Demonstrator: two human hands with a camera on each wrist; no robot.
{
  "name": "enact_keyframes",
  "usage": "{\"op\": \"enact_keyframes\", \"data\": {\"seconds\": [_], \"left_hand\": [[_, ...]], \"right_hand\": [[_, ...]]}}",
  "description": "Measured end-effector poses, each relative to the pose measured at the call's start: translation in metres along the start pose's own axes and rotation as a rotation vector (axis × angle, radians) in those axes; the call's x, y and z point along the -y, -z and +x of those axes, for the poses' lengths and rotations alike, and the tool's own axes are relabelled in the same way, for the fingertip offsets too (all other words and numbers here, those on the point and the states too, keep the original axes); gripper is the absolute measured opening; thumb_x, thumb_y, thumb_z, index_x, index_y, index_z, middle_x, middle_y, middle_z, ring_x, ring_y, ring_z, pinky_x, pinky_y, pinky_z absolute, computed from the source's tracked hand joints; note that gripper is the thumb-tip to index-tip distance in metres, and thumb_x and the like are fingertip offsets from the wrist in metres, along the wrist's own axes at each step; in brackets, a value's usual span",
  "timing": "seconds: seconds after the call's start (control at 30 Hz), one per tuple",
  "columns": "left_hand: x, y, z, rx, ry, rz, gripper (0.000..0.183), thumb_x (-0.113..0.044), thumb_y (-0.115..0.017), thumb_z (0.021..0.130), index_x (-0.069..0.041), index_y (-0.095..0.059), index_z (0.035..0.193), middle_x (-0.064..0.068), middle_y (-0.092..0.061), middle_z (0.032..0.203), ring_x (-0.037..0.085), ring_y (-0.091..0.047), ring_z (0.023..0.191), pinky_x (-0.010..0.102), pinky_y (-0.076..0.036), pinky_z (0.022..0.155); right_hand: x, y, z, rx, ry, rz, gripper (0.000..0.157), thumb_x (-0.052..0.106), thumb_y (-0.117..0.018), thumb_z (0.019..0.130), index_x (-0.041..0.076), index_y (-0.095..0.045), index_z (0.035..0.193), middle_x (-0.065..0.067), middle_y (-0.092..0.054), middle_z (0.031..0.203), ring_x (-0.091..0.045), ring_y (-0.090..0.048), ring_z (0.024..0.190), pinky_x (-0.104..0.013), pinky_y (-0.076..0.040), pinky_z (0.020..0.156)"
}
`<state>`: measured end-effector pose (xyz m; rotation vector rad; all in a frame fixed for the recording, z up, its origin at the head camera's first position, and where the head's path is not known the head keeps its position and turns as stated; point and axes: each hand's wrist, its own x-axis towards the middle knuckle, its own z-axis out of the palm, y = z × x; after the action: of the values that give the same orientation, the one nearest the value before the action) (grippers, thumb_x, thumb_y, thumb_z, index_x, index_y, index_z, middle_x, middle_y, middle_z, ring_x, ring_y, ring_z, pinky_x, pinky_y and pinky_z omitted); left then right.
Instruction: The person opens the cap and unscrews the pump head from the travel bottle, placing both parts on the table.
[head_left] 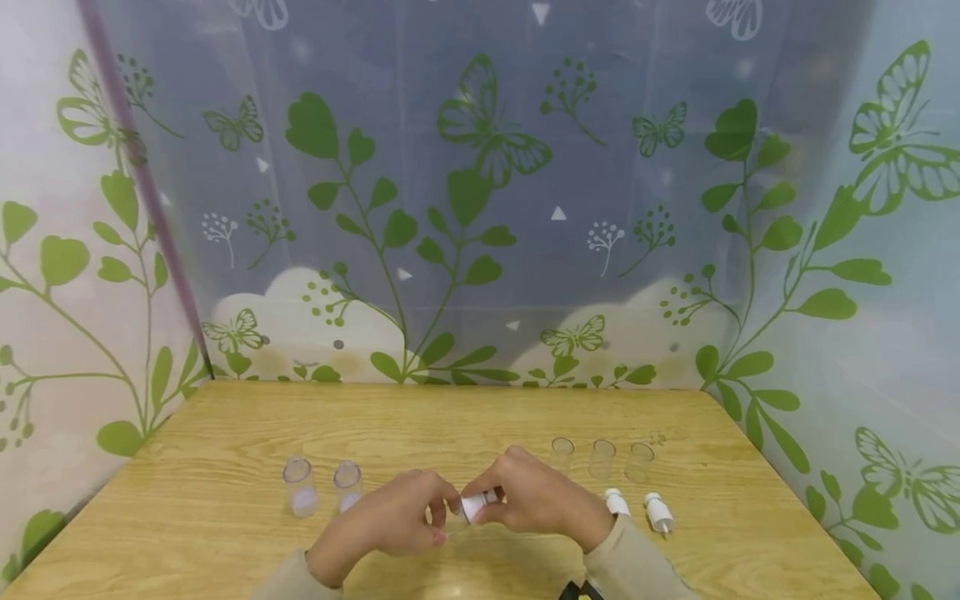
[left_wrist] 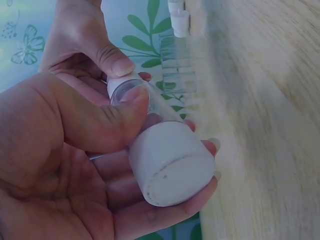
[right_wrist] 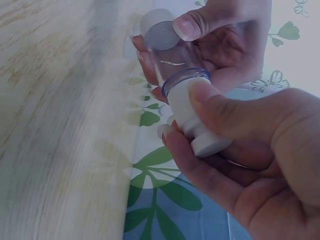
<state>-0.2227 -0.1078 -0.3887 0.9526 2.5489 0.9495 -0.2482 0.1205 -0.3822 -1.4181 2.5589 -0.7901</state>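
Held in my left hand (head_left: 400, 512) is a small clear bottle (left_wrist: 165, 107) with a white base, lying tilted between thumb and fingers. My right hand (head_left: 534, 498) pinches a white pump head (right_wrist: 182, 105) at the bottle's mouth. The two parts meet end to end, and I cannot tell how far the pump sits in. In the head view the pump's white collar shows between the hands, while the bottle is mostly covered by my left fingers.
Two clear bottles (head_left: 300, 492) with whitish bottoms stand upright on the wooden table (head_left: 450, 408) to the left. On the right are three clear cup-like covers (head_left: 602, 460), with two white pump heads (head_left: 659, 513) in front. A patterned curtain (head_left: 465, 250) rises behind the table.
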Motion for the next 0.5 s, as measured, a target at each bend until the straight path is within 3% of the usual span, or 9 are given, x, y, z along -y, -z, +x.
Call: {"op": "enact_keyframes", "data": {"seconds": [0.23, 0.5], "left_hand": [[0.0040, -0.0039, 0.0005, -0.045, -0.004, 0.053, 0.031, 0.008, -0.073, 0.079, 0.000, -0.074, 0.109, 0.003, -0.071, 0.080, 0.005, -0.055, 0.066, 0.021, -0.049, 0.060], [0.0062, -0.0047, 0.0019, -0.067, 0.007, 0.077, 0.031, 0.004, -0.076, 0.080, -0.002, -0.074, 0.110, 0.001, -0.070, 0.081, 0.006, -0.056, 0.069, 0.023, -0.049, 0.062]], "right_hand": [[-0.0032, -0.0047, 0.0033, -0.014, 0.001, -0.027, 0.020, 0.006, -0.077, 0.091, 0.006, -0.079, 0.111, -0.004, -0.081, 0.099, 0.005, -0.067, 0.081, -0.011, -0.054, 0.072], [-0.0084, -0.0003, 0.0023, 0.014, -0.051, 0.045, 0.024, 0.011, -0.077, 0.093, 0.009, -0.076, 0.116, -0.004, -0.078, 0.108, 0.002, -0.067, 0.088, -0.013, -0.056, 0.072]]}}
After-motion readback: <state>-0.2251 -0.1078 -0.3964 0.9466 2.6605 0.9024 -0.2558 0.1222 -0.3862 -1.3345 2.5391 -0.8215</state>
